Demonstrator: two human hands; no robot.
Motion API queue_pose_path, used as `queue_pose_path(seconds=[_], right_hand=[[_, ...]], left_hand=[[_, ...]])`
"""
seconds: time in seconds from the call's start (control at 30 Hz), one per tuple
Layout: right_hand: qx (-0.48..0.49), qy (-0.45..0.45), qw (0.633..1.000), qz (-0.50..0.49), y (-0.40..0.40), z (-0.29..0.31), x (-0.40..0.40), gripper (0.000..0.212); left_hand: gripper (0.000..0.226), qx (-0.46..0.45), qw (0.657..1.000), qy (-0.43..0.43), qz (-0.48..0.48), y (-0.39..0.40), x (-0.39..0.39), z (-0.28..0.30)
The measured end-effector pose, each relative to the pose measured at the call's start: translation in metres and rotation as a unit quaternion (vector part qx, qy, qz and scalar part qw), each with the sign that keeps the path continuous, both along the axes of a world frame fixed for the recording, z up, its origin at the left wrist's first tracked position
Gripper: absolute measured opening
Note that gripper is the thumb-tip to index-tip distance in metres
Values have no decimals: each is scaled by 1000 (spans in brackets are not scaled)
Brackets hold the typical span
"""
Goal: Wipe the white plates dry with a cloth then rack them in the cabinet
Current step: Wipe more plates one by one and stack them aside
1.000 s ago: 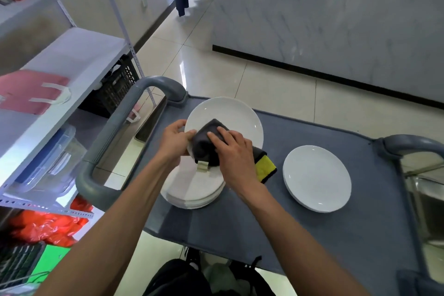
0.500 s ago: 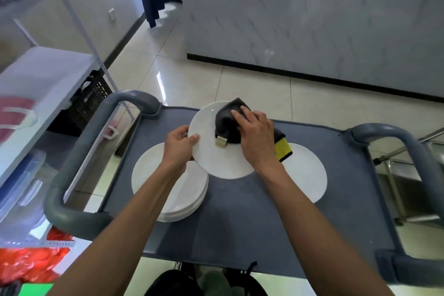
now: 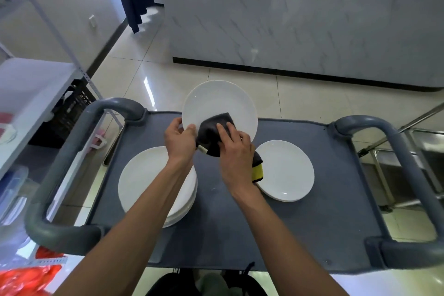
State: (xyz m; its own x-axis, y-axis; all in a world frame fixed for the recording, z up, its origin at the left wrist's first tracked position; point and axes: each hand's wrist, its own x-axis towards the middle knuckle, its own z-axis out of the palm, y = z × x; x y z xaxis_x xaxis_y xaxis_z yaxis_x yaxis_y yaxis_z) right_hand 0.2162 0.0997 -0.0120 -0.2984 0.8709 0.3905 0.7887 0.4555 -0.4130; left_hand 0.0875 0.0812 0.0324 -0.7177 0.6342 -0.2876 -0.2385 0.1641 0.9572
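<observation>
Since half a second ago the held plate (image 3: 219, 103) has tipped up and away, the cloth (image 3: 212, 133) sliding to its near edge. Left hand (image 3: 179, 138) pinches the rim at the left — thumb in front. Right hand (image 3: 236, 151) presses the soft dark cloth on glossy china. Stack (image 3: 144, 180) lies left, one plate (image 3: 286, 170) right, on the grey cart (image 3: 264, 223).
</observation>
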Motion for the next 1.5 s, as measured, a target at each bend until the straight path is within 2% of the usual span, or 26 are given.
queue_pose_path(seconds=[0.1, 0.27, 0.5, 0.77, 1.07, 1.3, 1.5], right_hand=[[21, 2, 1000, 16, -12, -2, -2, 48], [54, -8, 997, 51, -6, -2, 13, 58], [63, -22, 998, 1, 41, 11, 42, 56], [55, -46, 997, -4, 84, 37, 48, 48], [45, -44, 997, 45, 81, 46, 20, 46], [39, -17, 992, 118, 57, 42, -2, 49], [45, -3, 993, 113, 63, 45, -5, 46]], left_hand=[[22, 1, 1000, 9, 6, 0, 2, 1], [28, 24, 999, -26, 26, -4, 5, 3], [26, 23, 999, -43, -8, -4, -1, 8], [22, -14, 994, -13, -104, -8, 4, 10], [24, -27, 985, 27, -168, -7, 6, 20], [38, -25, 982, 55, -178, -9, 9, 24], [31, -3, 986, 61, -154, -11, 8, 20]])
